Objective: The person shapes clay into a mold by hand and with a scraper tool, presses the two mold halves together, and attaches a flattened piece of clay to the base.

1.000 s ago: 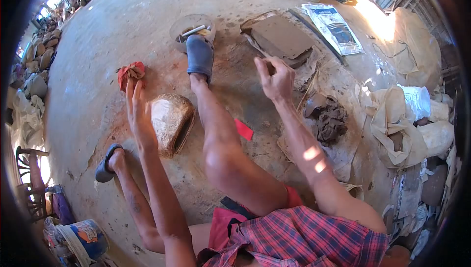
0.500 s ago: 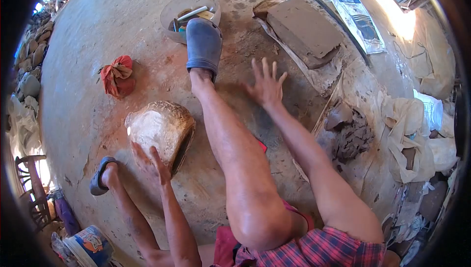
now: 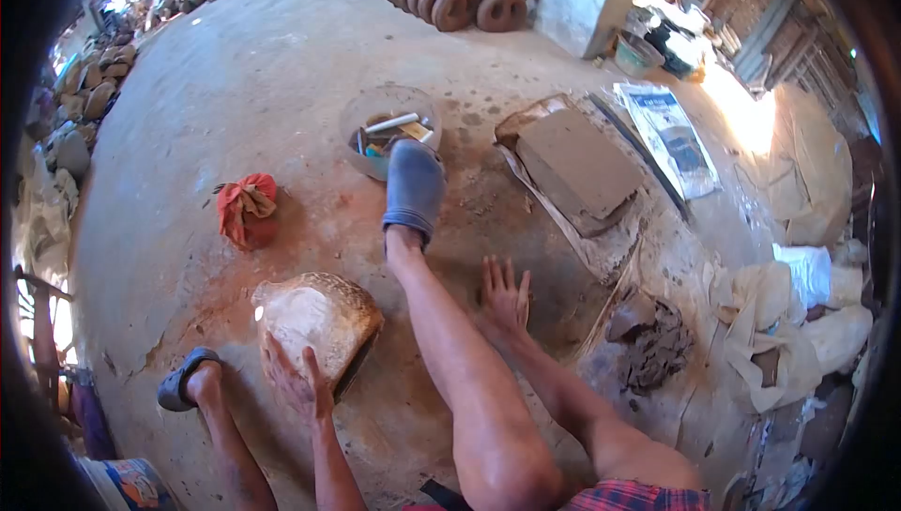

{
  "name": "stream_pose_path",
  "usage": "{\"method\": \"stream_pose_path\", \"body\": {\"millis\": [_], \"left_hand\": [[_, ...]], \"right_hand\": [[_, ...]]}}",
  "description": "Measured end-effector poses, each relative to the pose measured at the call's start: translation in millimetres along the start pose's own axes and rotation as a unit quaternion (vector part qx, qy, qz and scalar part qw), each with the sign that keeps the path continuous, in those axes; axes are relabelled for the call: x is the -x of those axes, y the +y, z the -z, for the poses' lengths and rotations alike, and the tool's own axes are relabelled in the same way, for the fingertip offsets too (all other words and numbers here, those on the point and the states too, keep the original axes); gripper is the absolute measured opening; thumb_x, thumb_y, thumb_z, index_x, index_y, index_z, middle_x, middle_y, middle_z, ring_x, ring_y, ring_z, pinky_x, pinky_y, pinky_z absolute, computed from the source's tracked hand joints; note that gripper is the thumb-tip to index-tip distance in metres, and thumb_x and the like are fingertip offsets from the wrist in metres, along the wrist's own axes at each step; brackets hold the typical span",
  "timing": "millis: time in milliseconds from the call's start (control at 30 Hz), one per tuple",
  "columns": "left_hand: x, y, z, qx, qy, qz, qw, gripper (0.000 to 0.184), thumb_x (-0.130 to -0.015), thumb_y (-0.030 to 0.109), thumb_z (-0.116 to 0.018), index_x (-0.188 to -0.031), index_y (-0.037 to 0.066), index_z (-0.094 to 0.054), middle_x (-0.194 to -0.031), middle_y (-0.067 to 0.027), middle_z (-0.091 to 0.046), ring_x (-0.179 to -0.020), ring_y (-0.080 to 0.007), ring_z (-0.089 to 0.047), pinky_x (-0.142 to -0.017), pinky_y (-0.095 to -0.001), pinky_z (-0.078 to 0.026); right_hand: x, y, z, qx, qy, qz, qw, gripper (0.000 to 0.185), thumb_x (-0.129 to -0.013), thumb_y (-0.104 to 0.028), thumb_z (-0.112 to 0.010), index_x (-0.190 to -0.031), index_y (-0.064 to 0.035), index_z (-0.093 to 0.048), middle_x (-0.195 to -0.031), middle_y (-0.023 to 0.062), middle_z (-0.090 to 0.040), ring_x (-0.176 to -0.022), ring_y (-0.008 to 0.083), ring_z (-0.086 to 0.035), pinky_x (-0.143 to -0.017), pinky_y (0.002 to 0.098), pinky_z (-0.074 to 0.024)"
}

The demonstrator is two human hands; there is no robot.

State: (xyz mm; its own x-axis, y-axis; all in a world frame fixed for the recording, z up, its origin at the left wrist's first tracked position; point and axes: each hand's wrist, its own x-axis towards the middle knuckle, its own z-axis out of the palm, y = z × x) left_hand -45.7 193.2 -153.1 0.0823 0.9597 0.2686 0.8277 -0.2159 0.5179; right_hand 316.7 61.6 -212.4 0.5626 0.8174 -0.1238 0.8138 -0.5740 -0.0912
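Note:
My left hand [image 3: 298, 380] is open, fingers spread, at the near side of a pale, brown-rimmed, rounded hollow form [image 3: 314, 319] lying on its side on the floor. Whether the fingers touch it I cannot tell. My right hand [image 3: 505, 297] is open too, fingers apart, low over the floor just right of my outstretched leg. It holds nothing. Further right lies a crumbly lump of dark clay [image 3: 657, 342]. Beyond that hand, a thick slab of clay [image 3: 582, 168] rests on a sheet. A red cloth bundle [image 3: 248, 212] sits beyond the hollow form.
Past my blue clog [image 3: 414, 187] stands a clear tub [image 3: 349, 126] holding tools. A printed bag [image 3: 666, 140] lies right of the slab. Rows of brown clay pieces [image 3: 454, 4] stand at the back. Crumpled sacks [image 3: 779, 323] line the right side; a bucket [image 3: 131, 485] is at lower left.
The view has tilted up, bringing the back rows of clay pieces into sight. My right hand has drawn back toward me and closer to my leg. My left hand stays by the hollow form.

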Motion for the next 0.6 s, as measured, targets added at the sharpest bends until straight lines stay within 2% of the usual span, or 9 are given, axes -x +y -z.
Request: {"method": "stream_pose_path", "body": {"millis": [67,167,233,300,367,400,467,533,600], "left_hand": [[-1,4,1,-0.003,0.001,0.009,1.0,0.084,-0.102,0.057,-0.055,-0.165,0.006,-0.033,-0.166,-0.021,-0.039,-0.154,-0.0408,-0.033,-0.127,-0.0535,-0.021],[-1,3,7,-0.008,0.0,0.021,1.0,0.084,-0.101,0.056,-0.057,-0.165,0.007,-0.033,-0.165,-0.0205,-0.04,-0.154,-0.0416,-0.032,-0.127,-0.0533,-0.019],[-1,2,5,0.024,-0.008,0.016,1.0,0.084,-0.101,0.057,-0.057,-0.164,0.007,-0.034,-0.166,-0.0197,-0.04,-0.154,-0.0417,-0.032,-0.127,-0.0535,-0.02],[1,8,5,0.019,-0.008,0.018,1.0,0.082,-0.102,0.057,-0.055,-0.164,0.008,-0.035,-0.166,-0.0185,-0.041,-0.154,-0.0418,-0.033,-0.127,-0.0536,-0.02],[2,8,5,0.002,-0.005,0.02,1.0,0.081,-0.103,0.058,-0.052,-0.164,0.007,-0.035,-0.165,-0.0187,-0.041,-0.154,-0.0422,-0.033,-0.127,-0.0536,-0.021],[1,8,5,0.001,-0.004,0.017,1.0,0.08,-0.104,0.059,-0.049,-0.164,0.006,-0.036,-0.165,-0.0193,-0.041,-0.154,-0.042,-0.033,-0.127,-0.0533,-0.02],[2,7,2,0.005,-0.008,0.012,1.0,0.08,-0.104,0.059,-0.048,-0.163,0.006,-0.036,-0.165,-0.0198,-0.042,-0.153,-0.042,-0.034,-0.127,-0.0533,-0.02],[-1,4,4,0.004,0.002,0.009,1.0,0.081,-0.104,0.06,-0.048,-0.163,0.006,-0.036,-0.164,-0.0202,-0.042,-0.153,-0.042,-0.034,-0.127,-0.0533,-0.02],[1,1,3,-0.02,0.001,-0.009,1.0,0.074,-0.107,0.052,-0.049,-0.163,0.006,-0.038,-0.165,-0.0192,-0.042,-0.154,-0.0401,-0.034,-0.127,-0.0508,-0.023]], "right_hand": [[-61,5,21,0.038,0.108,-0.048,0.992,0.106,-0.094,-0.08,-0.045,-0.17,-0.0112,-0.019,-0.176,0.0139,-0.019,-0.163,0.0402,-0.01,-0.124,0.0726,-0.0036],[-130,21,35,-0.035,0.194,-0.118,0.973,0.099,-0.097,-0.077,-0.043,-0.17,-0.0127,-0.02,-0.176,0.0141,-0.02,-0.162,0.04,-0.013,-0.125,0.0714,-0.0054],[-107,18,30,-0.01,0.178,-0.049,0.983,0.096,-0.099,-0.071,-0.045,-0.168,-0.0086,-0.022,-0.175,0.015,-0.023,-0.162,0.0391,-0.014,-0.126,0.0691,-0.0072],[-26,-2,11,0.004,0.114,-0.047,0.992,0.095,-0.099,-0.066,-0.049,-0.167,-0.0043,-0.024,-0.174,0.0146,-0.025,-0.162,0.0375,-0.014,-0.127,0.0668,-0.0086],[54,-4,-50,0.265,0.211,0.044,0.94,0.099,-0.097,-0.064,-0.055,-0.166,-0.0008,-0.023,-0.173,0.0141,-0.027,-0.162,0.0375,-0.016,-0.126,0.0672,-0.0096],[56,3,-64,0.263,0.206,0.042,0.942,0.099,-0.097,-0.064,-0.055,-0.166,-0.0008,-0.023,-0.173,0.0141,-0.027,-0.162,0.0375,-0.016,-0.126,0.0672,-0.0096],[64,3,-49,0.178,0.107,0.059,0.976,0.101,-0.095,-0.065,-0.057,-0.167,-0.0026,-0.023,-0.174,0.013,-0.025,-0.162,0.0377,-0.016,-0.125,0.0696,-0.0108],[-7,2,5,-0.01,0.018,-0.019,1.0,0.102,-0.095,-0.069,-0.056,-0.168,-0.006,-0.023,-0.176,0.0125,-0.02,-0.163,0.0377,-0.012,-0.124,0.0719,-0.0089],[-84,13,28,-0.014,0.145,-0.076,0.986,0.101,-0.095,-0.074,-0.051,-0.168,-0.0097,-0.023,-0.176,0.012,-0.019,-0.163,0.0387,-0.011,-0.124,0.0733,-0.0068]]}}
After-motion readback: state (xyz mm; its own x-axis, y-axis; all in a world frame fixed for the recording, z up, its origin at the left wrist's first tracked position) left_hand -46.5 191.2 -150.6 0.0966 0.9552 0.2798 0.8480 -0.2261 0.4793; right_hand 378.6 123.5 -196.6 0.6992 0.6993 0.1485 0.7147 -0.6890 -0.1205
